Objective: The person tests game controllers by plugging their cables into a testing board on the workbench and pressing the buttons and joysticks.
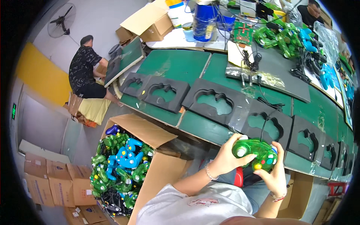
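A translucent green game controller (pixel 255 153) is held level between my two hands, above my lap at the near edge of the bench. Wrapped round its left grip is my left hand (pixel 233 156), its thumb lying beside the white stick. My right hand (pixel 275 173) grips the other end, with the thumb near the yellow stick and the index finger at the top edge. A black cable (pixel 263 127) runs up from the controller across a black foam cutout (pixel 284 131) to the bench. More black foam cutouts (pixel 206 99) stand in a row along the edge.
On my left, an open cardboard box (pixel 165 176) holds many green and blue controllers (pixel 129 153). Green controllers (pixel 279 39) are piled at the back right. A person (pixel 88 69) sits far left by a tilted board (pixel 125 62); another person (pixel 310 13) is at the far right.
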A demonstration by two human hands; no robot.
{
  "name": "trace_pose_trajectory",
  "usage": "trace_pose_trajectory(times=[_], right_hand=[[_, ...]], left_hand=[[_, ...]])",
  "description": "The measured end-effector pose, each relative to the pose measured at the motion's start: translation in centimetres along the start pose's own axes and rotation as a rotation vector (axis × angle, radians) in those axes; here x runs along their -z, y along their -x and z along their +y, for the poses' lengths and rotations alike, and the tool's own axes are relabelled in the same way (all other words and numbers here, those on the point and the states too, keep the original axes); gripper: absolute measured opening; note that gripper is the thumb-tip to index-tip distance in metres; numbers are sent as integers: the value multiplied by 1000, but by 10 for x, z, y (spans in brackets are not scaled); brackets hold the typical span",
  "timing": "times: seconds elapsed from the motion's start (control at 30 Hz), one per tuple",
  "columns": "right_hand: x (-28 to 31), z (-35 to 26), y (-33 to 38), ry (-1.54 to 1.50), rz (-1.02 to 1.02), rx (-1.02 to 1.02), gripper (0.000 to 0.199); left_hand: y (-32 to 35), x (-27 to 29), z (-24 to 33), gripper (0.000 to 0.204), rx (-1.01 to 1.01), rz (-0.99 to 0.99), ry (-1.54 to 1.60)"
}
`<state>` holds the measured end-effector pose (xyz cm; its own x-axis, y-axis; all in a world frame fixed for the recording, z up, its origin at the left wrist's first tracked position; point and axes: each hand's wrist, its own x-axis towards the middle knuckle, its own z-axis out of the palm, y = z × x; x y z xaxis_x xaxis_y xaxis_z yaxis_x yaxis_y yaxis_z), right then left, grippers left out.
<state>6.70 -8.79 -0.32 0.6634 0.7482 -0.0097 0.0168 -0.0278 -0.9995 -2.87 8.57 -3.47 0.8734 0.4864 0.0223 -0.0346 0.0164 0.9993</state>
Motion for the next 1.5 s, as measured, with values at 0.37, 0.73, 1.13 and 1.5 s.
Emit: trace_pose_trajectory(times=[0.37,0.73,1.13,1.5], right_hand=[[-8,-9,-37,311,-113,73,95],[-23,-21,-68,386,-189,121,105],[-4,-73,-150,733,37,382,52],[11,30,-257,1404,179,224,35]], left_hand=[[0,17,-7,56,-31,128,121],[-3,39,-5,56,-176,235,62],[-16,52,-14,52,-26,166,297],[-16,42,-9,56,-44,187,-7]])
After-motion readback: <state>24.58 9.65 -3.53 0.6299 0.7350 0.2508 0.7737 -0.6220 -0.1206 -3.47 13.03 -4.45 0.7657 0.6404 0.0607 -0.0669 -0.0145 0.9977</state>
